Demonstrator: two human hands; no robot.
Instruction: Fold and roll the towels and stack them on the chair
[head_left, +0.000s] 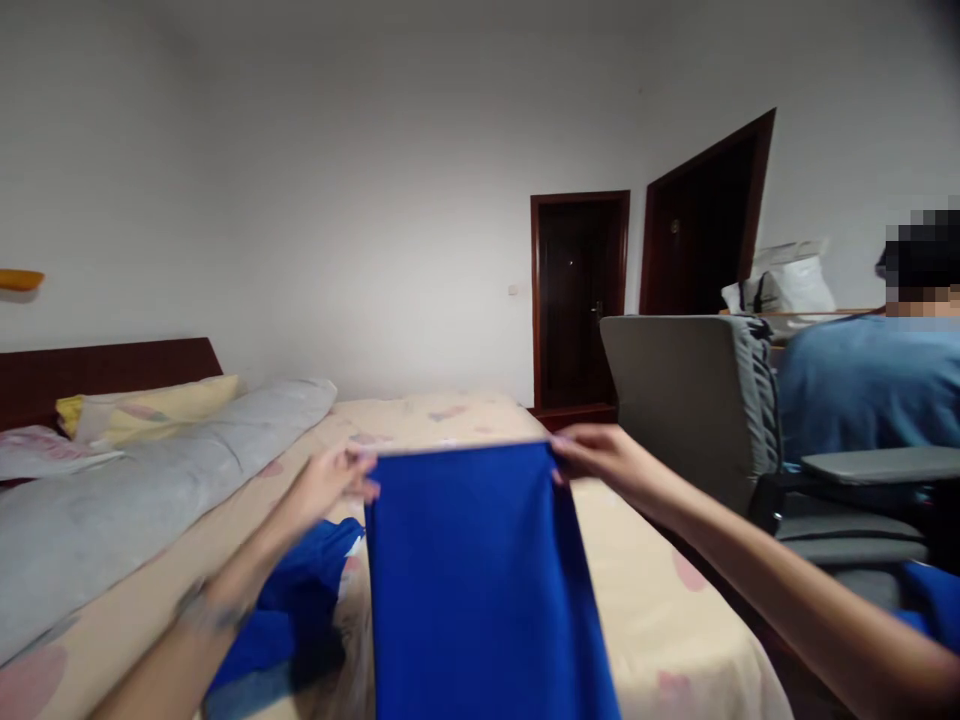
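A bright blue cloth [480, 580] hangs stretched between both my hands above the bed [675, 620]. My left hand [334, 482] pinches its upper left corner and my right hand [600, 455] pinches its upper right corner, fingers closed on the top edge. The cloth falls straight down toward me and out of the bottom of the view. More blue fabric [296, 610] lies crumpled on the sheet under my left forearm.
A grey rolled duvet [150, 490] and pillows [142, 408] lie along the bed's left side by a dark headboard. On the right, a person in blue [870, 385] sits in a grey office chair [682, 400]. Two dark doors [581, 300] stand behind.
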